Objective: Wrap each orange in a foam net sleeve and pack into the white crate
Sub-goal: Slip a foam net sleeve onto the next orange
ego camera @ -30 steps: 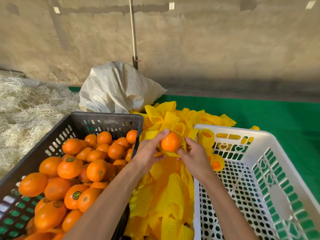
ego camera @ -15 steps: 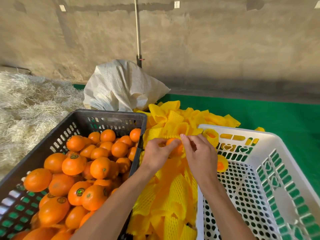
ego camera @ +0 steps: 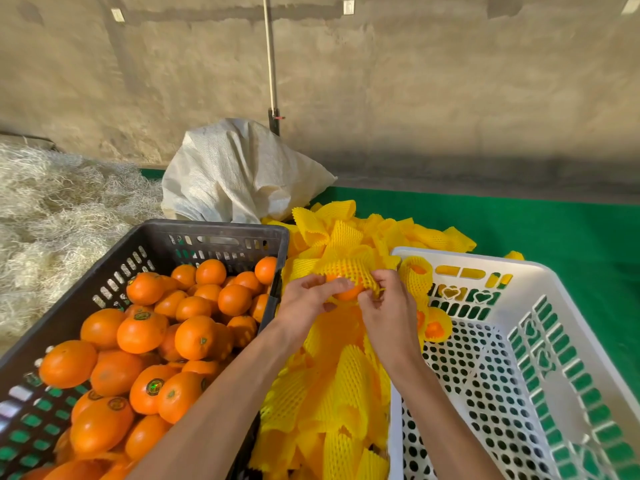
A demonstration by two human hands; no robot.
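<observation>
Between the two crates, my left hand [ego camera: 306,297] and my right hand [ego camera: 388,306] hold one orange [ego camera: 348,292] above the heap of yellow foam net sleeves [ego camera: 343,386]. A yellow foam net sleeve [ego camera: 349,270] covers the orange's upper half, and the fingers of both hands pinch its lower edge. The white crate [ego camera: 540,341] stands at the right; three wrapped oranges [ego camera: 434,327] lie in its far left corner. The dark crate [ego camera: 214,233] at the left is full of bare oranges [ego camera: 138,334].
A white woven sack [ego camera: 239,174] leans against the wall behind the dark crate, with a thin pole [ego camera: 270,64] rising behind it. Pale straw [ego camera: 52,209] covers the floor at the left. Green matting [ego camera: 554,230] lies beyond the white crate.
The orange was bare on top a second ago; both hands have since drawn the foam net sleeve over it, and the hands have turned inward around the fruit.
</observation>
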